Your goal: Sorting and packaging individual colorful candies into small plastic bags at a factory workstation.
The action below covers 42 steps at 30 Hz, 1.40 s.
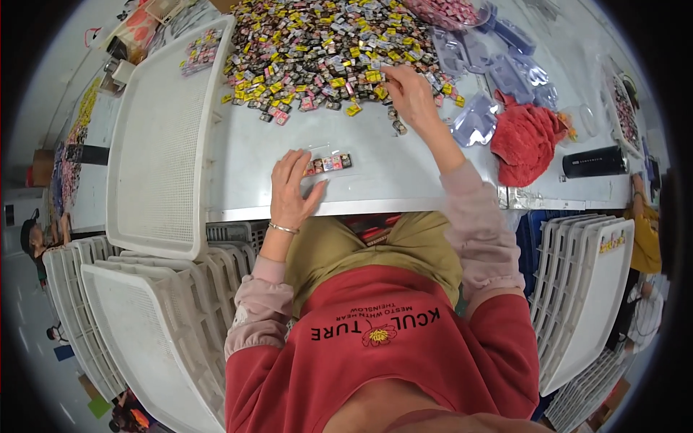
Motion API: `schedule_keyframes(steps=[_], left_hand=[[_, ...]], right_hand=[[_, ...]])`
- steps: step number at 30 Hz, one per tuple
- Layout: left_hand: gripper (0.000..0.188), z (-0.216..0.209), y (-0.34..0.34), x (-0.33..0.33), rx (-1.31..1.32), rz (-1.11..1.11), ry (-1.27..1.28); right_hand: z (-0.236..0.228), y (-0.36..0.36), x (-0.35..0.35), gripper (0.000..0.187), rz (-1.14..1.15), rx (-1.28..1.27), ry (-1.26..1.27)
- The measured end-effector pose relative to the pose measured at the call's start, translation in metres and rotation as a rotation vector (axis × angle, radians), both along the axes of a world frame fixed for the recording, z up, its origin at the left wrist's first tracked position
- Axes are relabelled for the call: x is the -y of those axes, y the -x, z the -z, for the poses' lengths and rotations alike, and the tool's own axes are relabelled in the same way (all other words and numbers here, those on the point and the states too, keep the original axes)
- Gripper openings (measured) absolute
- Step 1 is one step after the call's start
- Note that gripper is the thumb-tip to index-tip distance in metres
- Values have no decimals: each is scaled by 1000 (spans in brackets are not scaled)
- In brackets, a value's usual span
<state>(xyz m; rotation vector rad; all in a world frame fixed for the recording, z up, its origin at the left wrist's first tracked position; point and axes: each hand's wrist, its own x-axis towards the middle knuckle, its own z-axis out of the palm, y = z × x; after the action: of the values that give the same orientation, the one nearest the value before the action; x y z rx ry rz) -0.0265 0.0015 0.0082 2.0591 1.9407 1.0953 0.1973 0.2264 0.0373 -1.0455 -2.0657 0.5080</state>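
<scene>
On the near part of the table my left hand (289,186) curves over the left end of a clear plastic tray (317,149). Its fingers lie along the far side and its thumb on the near side. A short row of small printed pieces (332,164), pink, red and dark, sits in that tray. My right hand (413,95) reaches to the near right edge of a big pile of small wrapped pieces (317,54) in black, yellow, pink and grey. Its fingertips are drawn together among them, and what they hold, if anything, is hidden. A few loose pieces (398,126) lie below that hand.
A large white perforated tray (155,144) lies at the left, with filled packs (201,52) at its far end. Clear plastic trays (476,119), a red cloth (525,141) and a black bottle (595,162) are at the right. Stacked white trays (577,289) flank my legs.
</scene>
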Motion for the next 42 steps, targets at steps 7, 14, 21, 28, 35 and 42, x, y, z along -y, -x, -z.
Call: schedule_keyframes(steps=[7,14,21,28,35,42], left_hand=[[52,3,4,3,177,-130,-128],[49,12,15,3,517,-325,-199],[33,13,14,3,455,-293,-149],[33,1,0,3,-56,-109,-209],[35,4,4,7,-49,-75,-172],[32,7,6,4,-32,-44,-193]], right_hand=[[17,31,-36,34,-68,299,-134],[-3,3,-13,34,-51,-60,224],[11,56,65,32,-470,-341,865],[18,74,66,29,-538,-239,926],[13,82,66,22,-469,-238,971],[17,99,69,7,-538,5,729]])
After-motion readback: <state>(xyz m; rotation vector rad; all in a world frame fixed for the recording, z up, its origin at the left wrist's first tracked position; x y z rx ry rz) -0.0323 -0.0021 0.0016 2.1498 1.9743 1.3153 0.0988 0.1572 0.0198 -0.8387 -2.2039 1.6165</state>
